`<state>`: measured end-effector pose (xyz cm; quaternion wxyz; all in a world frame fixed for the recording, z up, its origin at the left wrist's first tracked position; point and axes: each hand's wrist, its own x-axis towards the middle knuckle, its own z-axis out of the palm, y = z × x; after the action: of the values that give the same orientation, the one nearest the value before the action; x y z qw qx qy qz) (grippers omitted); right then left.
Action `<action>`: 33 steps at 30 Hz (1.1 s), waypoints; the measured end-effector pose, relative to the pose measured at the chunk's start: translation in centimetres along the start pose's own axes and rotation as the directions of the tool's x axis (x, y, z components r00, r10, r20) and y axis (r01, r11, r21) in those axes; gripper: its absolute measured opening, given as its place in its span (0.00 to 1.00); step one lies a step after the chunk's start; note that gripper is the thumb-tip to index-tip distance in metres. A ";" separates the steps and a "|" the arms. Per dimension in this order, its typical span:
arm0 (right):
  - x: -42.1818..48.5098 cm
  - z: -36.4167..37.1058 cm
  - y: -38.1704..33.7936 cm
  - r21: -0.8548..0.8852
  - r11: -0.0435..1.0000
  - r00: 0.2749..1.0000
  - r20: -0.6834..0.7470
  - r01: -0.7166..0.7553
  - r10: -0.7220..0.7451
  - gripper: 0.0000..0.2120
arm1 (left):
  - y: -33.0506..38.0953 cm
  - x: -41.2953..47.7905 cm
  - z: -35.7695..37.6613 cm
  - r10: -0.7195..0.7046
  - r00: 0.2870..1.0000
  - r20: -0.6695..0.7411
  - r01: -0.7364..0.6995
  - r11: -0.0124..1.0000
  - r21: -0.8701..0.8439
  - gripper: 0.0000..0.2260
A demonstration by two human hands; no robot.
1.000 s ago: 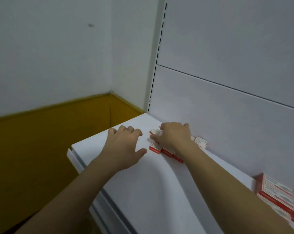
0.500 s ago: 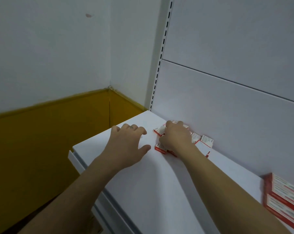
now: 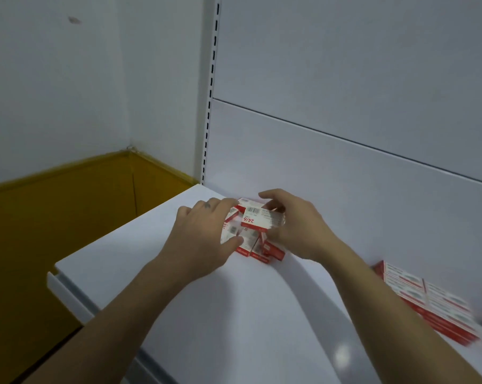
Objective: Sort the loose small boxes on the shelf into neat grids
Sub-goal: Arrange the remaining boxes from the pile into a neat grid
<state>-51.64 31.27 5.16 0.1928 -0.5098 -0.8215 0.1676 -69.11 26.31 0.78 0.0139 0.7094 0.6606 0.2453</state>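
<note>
Against the foot of the back panel (image 3: 345, 176), near the far left corner of the white shelf (image 3: 206, 314), sits a huddle of loose small boxes (image 3: 257, 246), red and white, lying at mixed angles and touching one another. One top box (image 3: 257, 218), printed "24/6" with a barcode, is raised above the rest and tilted. The right hand (image 3: 300, 228) pinches this top box from its right side, thumb below and fingers curled over its far edge. The left hand (image 3: 203, 239) closes on the left side of the huddle, fingers curled over the far boxes and thumb pressed to a box on the near side.

Between the huddle and the shelf's left end lies a strip of bare white surface, which runs up to the slotted upright (image 3: 210, 106) at the corner. The shelf's front edge is well apart from the boxes, with broad bare surface under both forearms. To the right, well apart along the back panel, stacked boxes (image 3: 428, 300) lie in tidy rows, blurred at the frame's edge. Beyond the shelf's left end a yellow band (image 3: 68, 217) runs under the white wall.
</note>
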 end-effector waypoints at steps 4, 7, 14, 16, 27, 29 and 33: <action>-3.7 -2.5 2.1 -0.066 0.995 0.996 -0.044 0.070 -0.073 0.31 | 3.1 -0.1 0.5 0.122 0.992 0.036 -0.120 0.991 -0.052 0.30; -6.4 -4.0 3.9 -0.072 0.996 0.995 -0.079 0.050 -0.056 0.30 | 5.9 -0.2 1.0 0.182 0.980 0.078 -0.172 0.978 -0.122 0.30; -11.8 -6.1 7.4 -0.030 0.999 0.987 -0.160 -0.021 0.016 0.28 | 11.8 -0.5 2.9 0.311 0.950 0.023 -0.295 0.921 -0.255 0.21; -13.1 -6.4 8.3 -0.006 0.999 0.975 -0.221 -0.039 0.037 0.27 | 13.0 -0.5 3.5 0.315 0.949 0.018 -0.288 0.888 -0.360 0.18; -19.0 -6.7 10.9 0.529 0.779 0.820 -0.241 -0.336 0.518 0.36 | 19.9 -2.0 6.4 0.428 0.903 -0.044 -0.394 0.780 -0.486 0.16; -19.6 -7.1 11.6 0.469 0.799 0.782 -0.303 -0.376 0.545 0.35 | 21.5 -2.3 6.8 0.461 0.885 -0.062 -0.434 0.772 -0.464 0.17; -21.1 -8.0 14.0 0.651 0.685 0.783 -0.219 -0.327 0.582 0.28 | 24.2 -1.9 7.6 0.562 0.820 -0.108 -0.539 0.696 -0.474 0.17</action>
<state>-28.33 18.78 2.41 0.4569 -0.6408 -0.5132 0.3424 -43.87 23.80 1.83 0.1319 0.8528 0.3342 0.3789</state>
